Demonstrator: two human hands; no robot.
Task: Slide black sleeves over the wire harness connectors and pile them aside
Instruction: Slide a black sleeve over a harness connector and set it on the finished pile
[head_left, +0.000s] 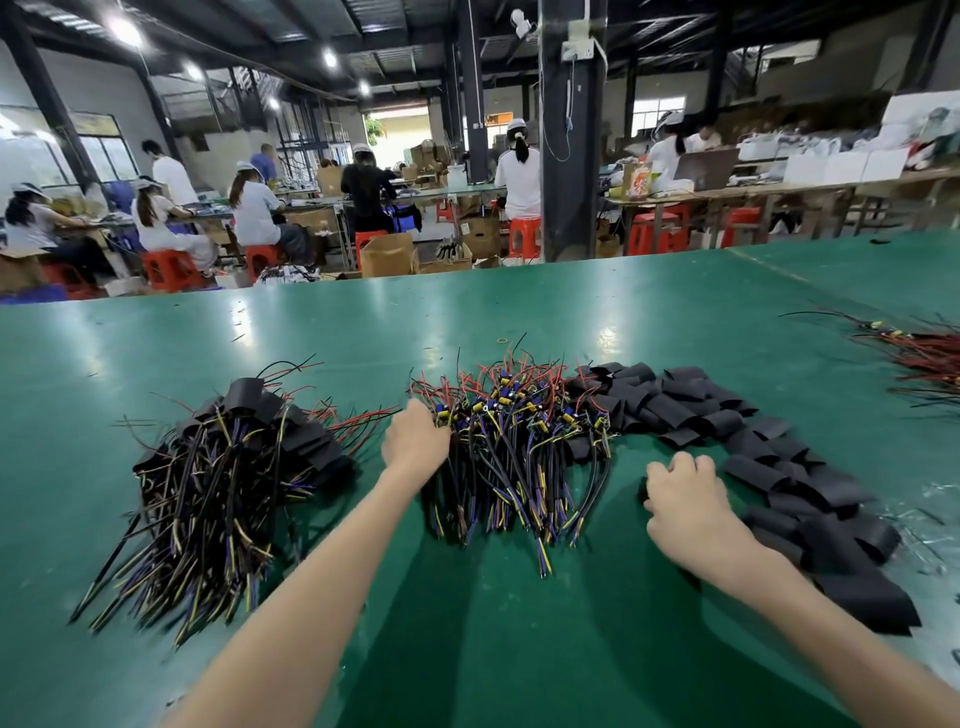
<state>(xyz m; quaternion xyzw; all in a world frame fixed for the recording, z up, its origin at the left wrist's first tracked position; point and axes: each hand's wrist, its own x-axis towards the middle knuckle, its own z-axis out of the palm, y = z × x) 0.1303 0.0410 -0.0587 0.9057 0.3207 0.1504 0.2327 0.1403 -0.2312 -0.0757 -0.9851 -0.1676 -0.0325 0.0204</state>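
Note:
A heap of bare wire harnesses (519, 431) with blue and yellow connectors lies in the middle of the green table (519, 623). My left hand (413, 439) reaches into its left edge, fingers curled among the connectors; which harness it grips is hidden. To the right runs a long row of flat black sleeves (779, 467). My right hand (680, 488) rests at the row's near left edge, fingers curled round a black sleeve (644, 489) that shows just under its knuckles. On the left lies the pile of sleeved harnesses (228, 467).
Another bundle of red and black wires (919, 358) lies at the far right of the table. Beyond the table's far edge, several people sit on red stools (169, 267) at other benches, with cardboard boxes (387, 254) and a dark pillar (571, 130) behind.

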